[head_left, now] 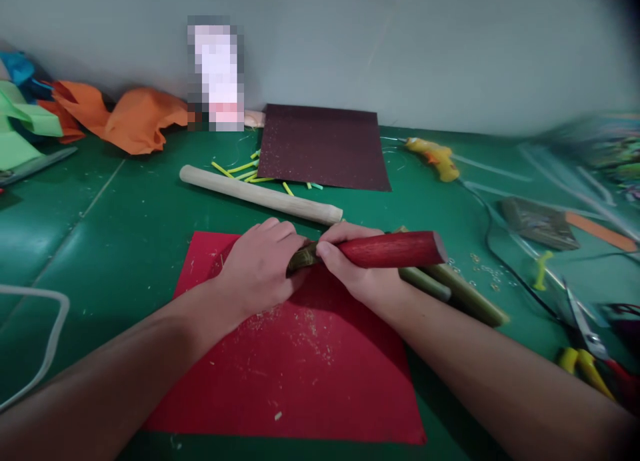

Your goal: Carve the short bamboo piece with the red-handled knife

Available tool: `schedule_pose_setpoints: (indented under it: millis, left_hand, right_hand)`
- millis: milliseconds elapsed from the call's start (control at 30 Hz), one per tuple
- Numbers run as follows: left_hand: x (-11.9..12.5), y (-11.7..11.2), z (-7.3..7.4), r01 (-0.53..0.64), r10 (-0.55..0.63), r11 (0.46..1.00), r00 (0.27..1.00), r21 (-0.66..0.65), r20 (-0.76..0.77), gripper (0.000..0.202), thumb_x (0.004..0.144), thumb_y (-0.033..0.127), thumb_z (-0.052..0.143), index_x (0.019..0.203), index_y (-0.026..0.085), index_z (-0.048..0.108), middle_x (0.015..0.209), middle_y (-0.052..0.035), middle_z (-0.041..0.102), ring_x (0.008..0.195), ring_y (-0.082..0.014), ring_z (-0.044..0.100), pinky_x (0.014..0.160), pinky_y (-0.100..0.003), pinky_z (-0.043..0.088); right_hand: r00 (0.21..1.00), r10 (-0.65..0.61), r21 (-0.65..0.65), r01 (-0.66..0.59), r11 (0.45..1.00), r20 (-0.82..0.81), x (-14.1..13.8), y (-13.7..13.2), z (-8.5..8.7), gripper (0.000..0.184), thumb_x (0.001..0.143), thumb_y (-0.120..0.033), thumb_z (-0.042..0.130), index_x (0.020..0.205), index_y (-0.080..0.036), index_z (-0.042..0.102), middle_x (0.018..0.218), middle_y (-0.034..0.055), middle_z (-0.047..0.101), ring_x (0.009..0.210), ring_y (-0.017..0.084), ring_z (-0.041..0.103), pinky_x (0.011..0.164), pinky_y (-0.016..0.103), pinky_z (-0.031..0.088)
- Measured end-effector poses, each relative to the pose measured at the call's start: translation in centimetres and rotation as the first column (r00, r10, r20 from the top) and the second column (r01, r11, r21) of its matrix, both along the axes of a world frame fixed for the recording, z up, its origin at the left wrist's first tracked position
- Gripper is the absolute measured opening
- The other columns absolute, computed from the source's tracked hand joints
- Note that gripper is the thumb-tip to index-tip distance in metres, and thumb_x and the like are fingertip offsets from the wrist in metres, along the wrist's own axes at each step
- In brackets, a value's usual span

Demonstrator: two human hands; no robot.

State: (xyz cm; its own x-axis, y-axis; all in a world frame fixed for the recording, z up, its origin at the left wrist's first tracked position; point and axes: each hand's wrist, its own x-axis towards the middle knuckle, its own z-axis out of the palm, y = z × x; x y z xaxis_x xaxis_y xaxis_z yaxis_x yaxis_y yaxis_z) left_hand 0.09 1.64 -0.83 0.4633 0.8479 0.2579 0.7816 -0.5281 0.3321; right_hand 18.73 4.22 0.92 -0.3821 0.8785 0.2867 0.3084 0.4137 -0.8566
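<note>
My left hand is closed around a dark green-brown stick, perhaps bamboo or a branch, above a red sheet. In my right hand is a tool with a thick red wooden handle, its handle end pointing right. The tool's working end is hidden between my hands, which almost touch. Pale shavings are scattered over the red sheet. Just beyond my hands lies a peeled pale stick. Green sticks rest beside my right wrist.
A dark maroon sheet lies near the wall over short yellow-green strips. To the right are a yellow glue gun with a cord, a grey-brown block and scissors. Orange cloth-like material and a pixelated object are at back left.
</note>
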Motion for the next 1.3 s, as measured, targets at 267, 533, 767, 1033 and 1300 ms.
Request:
schedule_pose_setpoints:
  millis: [267,533,767,1033,1300]
  left_hand:
    - [-0.1,-0.4,0.9,0.000,-0.002,0.998,1.000,-0.062,-0.028,0.027,0.097,0.032,0.048,0.099,0.014,0.069,0.092,-0.0090,0.065,0.083,-0.0245,0.054,0.072,-0.039,0.043]
    - [-0.1,-1.7,1.4,0.045,-0.045,0.986,0.999,-0.163,0.004,0.018,0.087,0.029,0.059,0.093,0.014,0.065,0.092,-0.0086,0.067,0.082,-0.0237,0.058,0.070,-0.037,0.043]
    - [-0.5,-2.1,0.1,0.091,-0.077,0.987,0.991,-0.134,0.107,0.013,0.083,0.028,0.061,0.091,0.018,0.063,0.092,-0.0065,0.069,0.084,-0.0231,0.062,0.073,-0.038,0.046]
    - [-0.5,-2.1,0.2,0.103,-0.090,0.987,0.990,-0.121,0.110,0.019,0.084,0.029,0.059,0.096,0.015,0.065,0.095,-0.0087,0.071,0.082,-0.0235,0.062,0.072,-0.038,0.047]
    - [-0.3,-2.5,0.0,0.091,-0.077,0.991,0.986,-0.093,0.151,0.023,0.090,0.035,0.060,0.101,0.017,0.067,0.095,-0.0080,0.071,0.085,-0.0235,0.063,0.073,-0.038,0.049]
  right_hand:
    - [1.000,-0.003,0.044,0.002,0.999,0.026,0.0,-0.6,-0.1,0.020,0.082,-0.032,0.063,0.064,-0.021,0.064,0.060,-0.0009,0.065,0.055,0.012,0.058,0.058,0.026,0.050]
    - [0.999,0.019,-0.054,-0.017,0.998,0.032,-0.6,-2.6,1.1,0.017,0.082,-0.027,0.063,0.065,-0.022,0.063,0.064,0.0000,0.068,0.057,0.013,0.062,0.058,0.026,0.053]
    - [0.991,-0.128,-0.203,0.132,0.970,0.029,-1.4,-3.4,1.0,0.019,0.078,-0.032,0.063,0.062,-0.023,0.057,0.063,0.0009,0.066,0.060,0.017,0.063,0.063,0.033,0.057]
    - [0.996,-0.077,-0.113,0.080,0.990,0.035,-1.1,-4.0,0.9,0.018,0.082,-0.027,0.059,0.064,-0.022,0.060,0.061,-0.0002,0.066,0.057,0.014,0.062,0.058,0.027,0.053]
    - [0.997,-0.072,0.003,0.072,0.997,0.033,-0.1,-3.9,0.6,0.020,0.082,-0.029,0.061,0.064,-0.023,0.063,0.060,-0.0007,0.069,0.054,0.013,0.063,0.054,0.025,0.051]
